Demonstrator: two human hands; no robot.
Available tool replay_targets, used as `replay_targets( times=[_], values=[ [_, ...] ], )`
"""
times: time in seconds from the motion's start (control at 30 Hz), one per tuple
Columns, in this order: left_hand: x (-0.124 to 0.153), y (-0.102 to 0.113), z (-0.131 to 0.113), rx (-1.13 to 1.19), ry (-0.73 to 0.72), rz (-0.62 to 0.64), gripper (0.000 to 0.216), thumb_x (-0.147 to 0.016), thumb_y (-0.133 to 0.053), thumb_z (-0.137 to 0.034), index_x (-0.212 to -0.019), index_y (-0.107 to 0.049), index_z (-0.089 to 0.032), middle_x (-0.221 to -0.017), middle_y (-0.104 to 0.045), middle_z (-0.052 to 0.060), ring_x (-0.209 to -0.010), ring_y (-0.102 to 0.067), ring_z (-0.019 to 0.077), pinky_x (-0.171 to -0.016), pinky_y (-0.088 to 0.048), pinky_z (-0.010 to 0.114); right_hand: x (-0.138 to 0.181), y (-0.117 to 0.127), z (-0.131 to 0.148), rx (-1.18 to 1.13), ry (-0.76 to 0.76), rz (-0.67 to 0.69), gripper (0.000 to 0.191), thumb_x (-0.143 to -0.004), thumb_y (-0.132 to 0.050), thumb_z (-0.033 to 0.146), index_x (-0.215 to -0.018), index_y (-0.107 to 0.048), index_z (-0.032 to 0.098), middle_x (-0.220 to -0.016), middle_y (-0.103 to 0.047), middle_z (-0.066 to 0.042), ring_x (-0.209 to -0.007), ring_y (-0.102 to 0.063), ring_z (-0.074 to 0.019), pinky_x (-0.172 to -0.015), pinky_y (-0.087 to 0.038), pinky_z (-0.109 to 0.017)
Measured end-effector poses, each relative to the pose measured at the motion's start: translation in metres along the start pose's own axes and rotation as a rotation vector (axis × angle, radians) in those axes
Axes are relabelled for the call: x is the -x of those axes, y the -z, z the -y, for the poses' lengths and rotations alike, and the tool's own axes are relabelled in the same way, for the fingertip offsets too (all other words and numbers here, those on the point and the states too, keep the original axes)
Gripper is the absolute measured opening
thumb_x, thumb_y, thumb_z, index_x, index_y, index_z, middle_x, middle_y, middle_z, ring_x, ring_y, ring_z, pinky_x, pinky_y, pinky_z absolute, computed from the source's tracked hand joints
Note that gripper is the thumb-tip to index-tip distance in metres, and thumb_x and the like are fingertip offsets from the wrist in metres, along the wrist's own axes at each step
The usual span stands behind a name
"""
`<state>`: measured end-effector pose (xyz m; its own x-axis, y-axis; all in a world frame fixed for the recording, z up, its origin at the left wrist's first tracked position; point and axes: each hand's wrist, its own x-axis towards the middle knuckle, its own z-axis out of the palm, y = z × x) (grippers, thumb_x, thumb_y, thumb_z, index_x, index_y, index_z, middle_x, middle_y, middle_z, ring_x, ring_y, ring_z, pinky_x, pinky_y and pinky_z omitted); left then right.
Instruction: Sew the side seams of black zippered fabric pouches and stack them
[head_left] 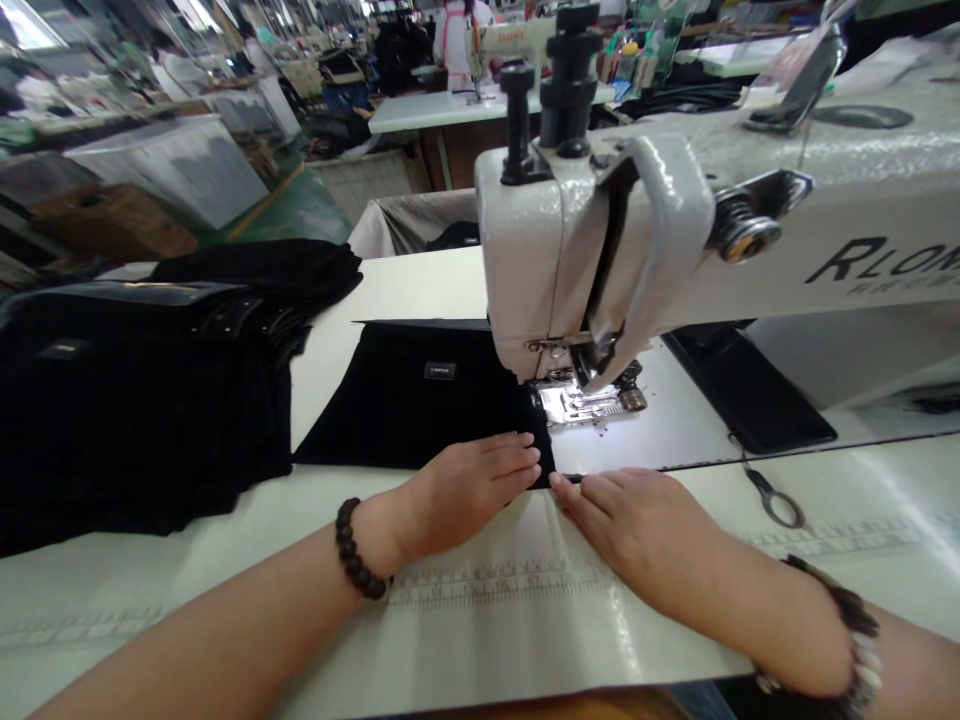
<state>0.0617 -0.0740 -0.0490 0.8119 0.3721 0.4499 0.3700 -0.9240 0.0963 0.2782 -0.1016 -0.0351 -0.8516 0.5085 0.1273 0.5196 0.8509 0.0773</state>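
Observation:
A black fabric piece [420,400] with a small label lies flat on the white sewing table [225,560], just left of the lit needle plate [585,405]. My left hand [465,490] lies flat on the fabric's near edge, fingers stretched out together. My right hand [637,520] rests beside it, fingertips touching the fabric's near right corner, fingers extended. A white sewing machine head [600,240] stands right above the plate. Both wrists wear bead bracelets.
A heap of black fabric pieces [142,400] fills the table's left side. Small snips [772,495] lie to the right of my right hand. A printed ruler strip [487,580] runs along the table front. Other workstations and people are far behind.

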Motion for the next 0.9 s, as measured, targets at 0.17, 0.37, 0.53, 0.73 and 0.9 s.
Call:
replay_targets(
  times=[0.17,0.37,0.53,0.73,0.9],
  values=[
    [-0.003,0.000,0.014,-0.082,0.002,0.113,0.020,-0.087,-0.041,-0.008,-0.101,-0.056,-0.008,-0.105,-0.063,0.009,-0.108,-0.054,0.0160,-0.097,-0.043,0.029,-0.010,-0.006,-0.009,0.073,-0.048,-0.010,0.030,-0.080,-0.048,0.011,-0.110,-0.053,0.005,-0.061,-0.055,-0.002,-0.050,-0.047,-0.0151,-0.044,-0.022,-0.030],
    [-0.008,-0.002,0.028,-0.121,0.034,0.163,0.019,-0.085,-0.046,-0.010,-0.101,-0.056,-0.007,-0.105,-0.063,0.009,-0.103,-0.057,0.0168,-0.094,-0.045,0.028,-0.021,-0.010,-0.019,0.076,-0.108,-0.059,0.024,-0.082,-0.045,0.012,-0.102,-0.057,0.007,-0.060,-0.054,-0.002,-0.049,-0.047,-0.0141,-0.044,-0.018,-0.030],
    [-0.014,-0.003,0.038,-0.177,0.057,0.192,0.017,-0.086,-0.045,-0.009,-0.098,-0.058,-0.009,-0.101,-0.064,0.006,-0.103,-0.056,0.0146,-0.096,-0.042,0.025,-0.023,-0.015,-0.022,0.051,-0.131,-0.160,0.026,-0.085,-0.039,0.012,-0.102,-0.058,0.007,-0.058,-0.053,-0.001,-0.047,-0.046,-0.0138,-0.044,-0.018,-0.030],
    [-0.021,-0.005,0.048,-0.196,0.117,0.190,0.016,-0.086,-0.045,-0.008,-0.092,-0.059,-0.012,-0.096,-0.064,0.004,-0.096,-0.058,0.0131,-0.089,-0.044,0.021,-0.023,-0.016,-0.023,-0.005,-0.142,-0.190,0.026,-0.088,-0.036,0.014,-0.099,-0.059,0.008,-0.058,-0.053,-0.001,-0.047,-0.044,-0.0129,-0.045,-0.019,-0.030],
    [-0.020,-0.011,0.055,-0.187,0.129,0.166,0.019,-0.088,-0.041,-0.008,-0.091,-0.059,-0.012,-0.091,-0.064,0.004,-0.089,-0.060,0.0148,-0.082,-0.048,0.024,-0.024,-0.016,-0.023,0.000,-0.156,-0.184,0.029,-0.089,-0.033,0.015,-0.099,-0.059,0.009,-0.057,-0.052,-0.001,-0.045,-0.043,-0.0136,-0.044,-0.017,-0.031]
  ],
)
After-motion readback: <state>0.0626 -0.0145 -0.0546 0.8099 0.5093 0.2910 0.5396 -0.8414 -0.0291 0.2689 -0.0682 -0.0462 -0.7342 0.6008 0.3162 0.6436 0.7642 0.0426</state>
